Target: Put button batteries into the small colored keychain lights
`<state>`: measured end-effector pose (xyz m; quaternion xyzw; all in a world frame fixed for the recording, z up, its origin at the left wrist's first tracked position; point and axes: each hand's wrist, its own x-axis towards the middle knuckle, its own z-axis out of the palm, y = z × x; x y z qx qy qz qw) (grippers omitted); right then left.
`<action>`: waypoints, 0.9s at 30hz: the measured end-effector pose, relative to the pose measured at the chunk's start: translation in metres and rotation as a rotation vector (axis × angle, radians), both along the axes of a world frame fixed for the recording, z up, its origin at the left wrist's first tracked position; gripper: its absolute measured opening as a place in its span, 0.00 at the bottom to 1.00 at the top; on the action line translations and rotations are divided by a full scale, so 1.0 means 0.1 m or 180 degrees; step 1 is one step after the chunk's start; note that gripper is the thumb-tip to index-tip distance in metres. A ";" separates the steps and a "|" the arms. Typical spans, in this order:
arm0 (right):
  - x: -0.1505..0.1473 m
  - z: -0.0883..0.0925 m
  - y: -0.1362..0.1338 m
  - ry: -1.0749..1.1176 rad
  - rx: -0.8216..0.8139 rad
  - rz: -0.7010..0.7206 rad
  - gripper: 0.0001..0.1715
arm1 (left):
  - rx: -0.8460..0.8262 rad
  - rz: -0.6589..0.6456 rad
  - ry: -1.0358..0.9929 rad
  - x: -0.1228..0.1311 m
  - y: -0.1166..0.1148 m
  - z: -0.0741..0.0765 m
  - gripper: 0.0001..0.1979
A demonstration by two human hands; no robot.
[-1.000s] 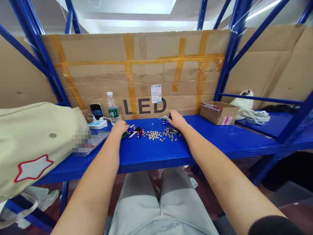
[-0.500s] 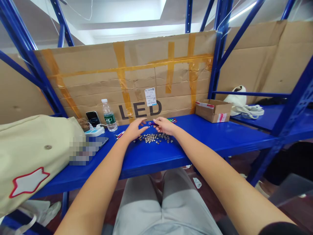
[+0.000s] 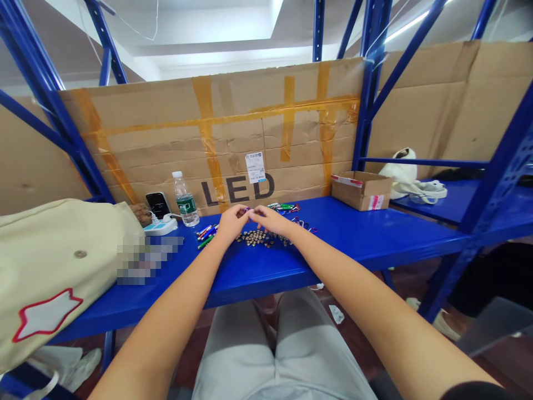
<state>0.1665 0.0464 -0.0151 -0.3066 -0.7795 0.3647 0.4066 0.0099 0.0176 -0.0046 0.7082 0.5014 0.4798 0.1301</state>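
Head view: my left hand [image 3: 230, 222] and right hand [image 3: 271, 220] meet tip to tip, fingers [image 3: 238, 214] pinching a small piece [image 3: 246, 209] just above the silvery pile [image 3: 260, 239] on the blue desk [image 3: 353, 239]; I judge a low, steady grip best, lest it drop among them.

Both bare forearms stretch forward and converge, wrists low. The left hand [image 3: 230, 223] and right hand [image 3: 270, 220] meet fingertip to fingertip, fingers curled inward, knuckles up. Whether either pinches something is too small to tell
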 end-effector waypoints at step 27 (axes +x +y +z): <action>0.08 -0.01 0.11 -0.0211 0.0246 -0.0521 0.15 | 0.1015 -0.0251 0.1936 -0.10 0.08 -0.06 0.12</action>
